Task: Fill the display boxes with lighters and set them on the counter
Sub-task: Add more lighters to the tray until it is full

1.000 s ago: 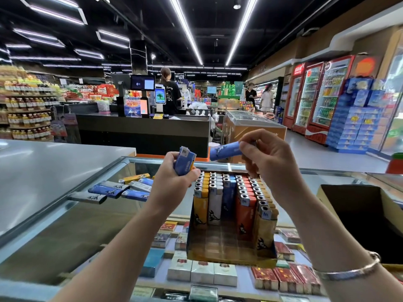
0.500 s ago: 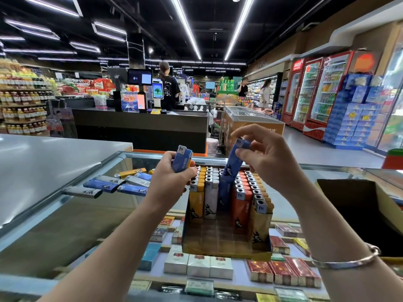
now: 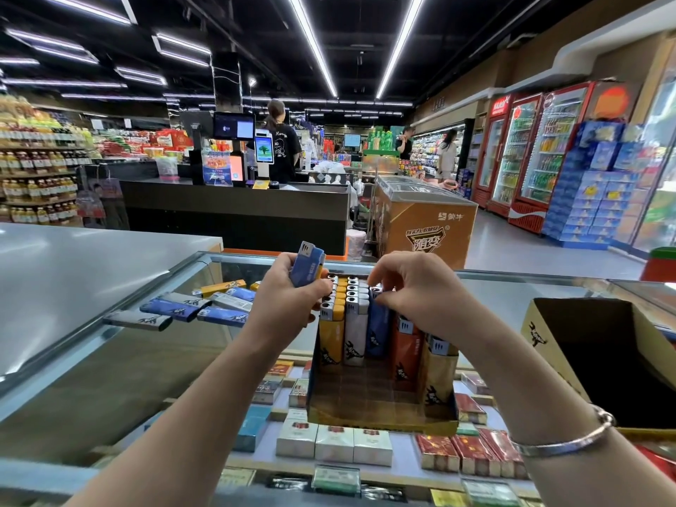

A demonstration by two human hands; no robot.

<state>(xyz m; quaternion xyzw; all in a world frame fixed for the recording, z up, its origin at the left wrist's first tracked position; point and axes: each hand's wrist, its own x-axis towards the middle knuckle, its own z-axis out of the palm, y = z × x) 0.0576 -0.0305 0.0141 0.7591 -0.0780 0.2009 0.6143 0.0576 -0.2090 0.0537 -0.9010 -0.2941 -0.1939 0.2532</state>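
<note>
While the glass counter carries all our work, we judge the job a good way from finished. A second carton stands open at the right edge with a dark inside, and we cannot see any lighters in it. The display box in front of us sits on the glass with its rows filled from the back, yet the near part of its floor is bare, so many slots are left. A scatter of loose lighters lies flat on the glass to the left, waiting to go in. Our right hand is curled over the blue row, fingertips pinching the top of an upright blue lighter as it seats. Our left hand grips a spare blue lighter just above the box's left rows.
</note>
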